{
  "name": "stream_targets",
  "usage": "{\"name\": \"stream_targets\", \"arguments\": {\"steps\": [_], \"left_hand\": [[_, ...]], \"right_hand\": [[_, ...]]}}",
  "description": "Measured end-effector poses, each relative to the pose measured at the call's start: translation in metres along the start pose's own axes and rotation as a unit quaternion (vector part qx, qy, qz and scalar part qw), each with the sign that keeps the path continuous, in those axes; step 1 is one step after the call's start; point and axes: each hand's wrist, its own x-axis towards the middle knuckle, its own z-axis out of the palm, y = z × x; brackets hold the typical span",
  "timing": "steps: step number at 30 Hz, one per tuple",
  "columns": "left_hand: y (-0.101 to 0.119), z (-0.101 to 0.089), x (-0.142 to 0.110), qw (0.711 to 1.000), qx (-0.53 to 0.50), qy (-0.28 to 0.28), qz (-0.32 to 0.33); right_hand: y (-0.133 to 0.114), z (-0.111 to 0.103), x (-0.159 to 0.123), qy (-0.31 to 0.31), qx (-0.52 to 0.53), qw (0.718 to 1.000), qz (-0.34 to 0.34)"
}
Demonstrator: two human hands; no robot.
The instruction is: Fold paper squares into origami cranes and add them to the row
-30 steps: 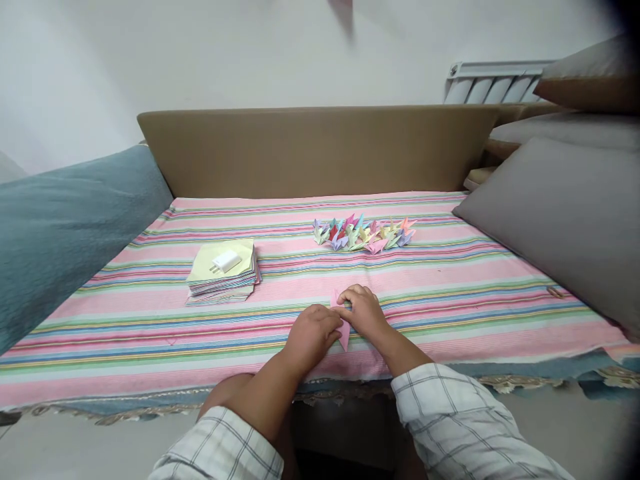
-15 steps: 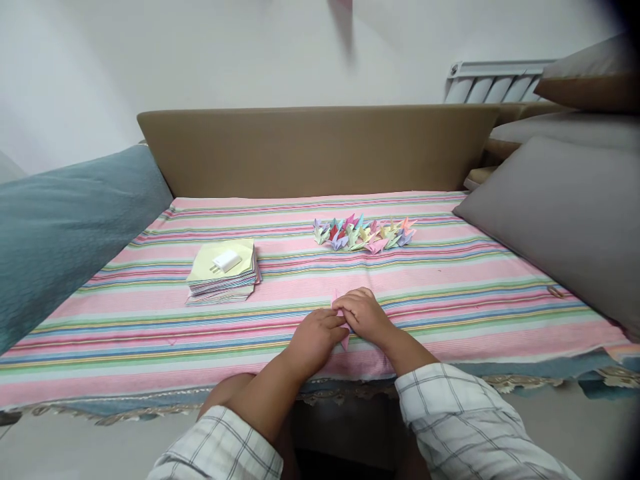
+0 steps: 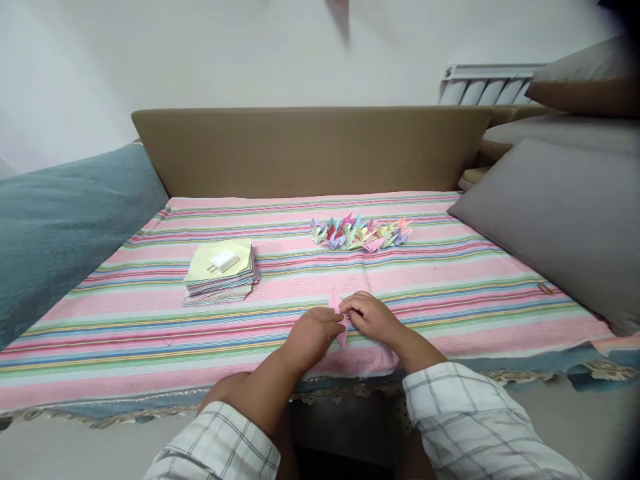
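A narrow, folded piece of pink origami paper [image 3: 335, 299] lies lengthwise on the striped cloth in front of me, with pointed ends. My left hand [image 3: 315, 333] rests over its middle from the left, fingers curled together and holding it down. From the right, my right hand [image 3: 371, 316] pinches at the paper's right edge, its fingers bent close to the left fingertips. The middle of the folded paper is partly hidden under the fingers. Beyond my hands sits a cluster of several folded paper cranes [image 3: 360, 235] in many colours.
A stack of square paper [image 3: 220, 287] stands to the left with a white charger plug [image 3: 224, 261] on top. Striped cloth [image 3: 125, 320] covers the sofa seat. Grey cushions [image 3: 550, 220] are piled at the right, a blue-covered armrest [image 3: 75, 207] at the left, a brown backrest [image 3: 310, 153] behind.
My right hand has drawn slightly right and toward me, showing more of the pink paper's far end. The left hand stays on the paper. The view has shifted slightly.
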Motion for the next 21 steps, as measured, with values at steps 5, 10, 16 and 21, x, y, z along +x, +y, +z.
{"name": "stream_targets", "arguments": {"steps": [5, 10, 16, 21], "left_hand": [[-0.005, -0.008, 0.000, 0.998, -0.008, 0.026, -0.059], [-0.011, -0.018, 0.002, 0.997, -0.048, 0.002, -0.056], [-0.013, -0.020, 0.003, 0.997, -0.057, 0.001, -0.044], [-0.015, -0.019, 0.005, 0.998, -0.053, -0.006, -0.026]], "right_hand": [[-0.003, -0.007, -0.007, -0.035, -0.014, 0.999, -0.021], [-0.004, -0.012, -0.008, -0.058, -0.005, 0.998, -0.006], [-0.004, -0.014, -0.008, -0.067, 0.003, 0.998, -0.010], [-0.002, -0.012, -0.009, -0.063, 0.002, 0.998, -0.009]]}}
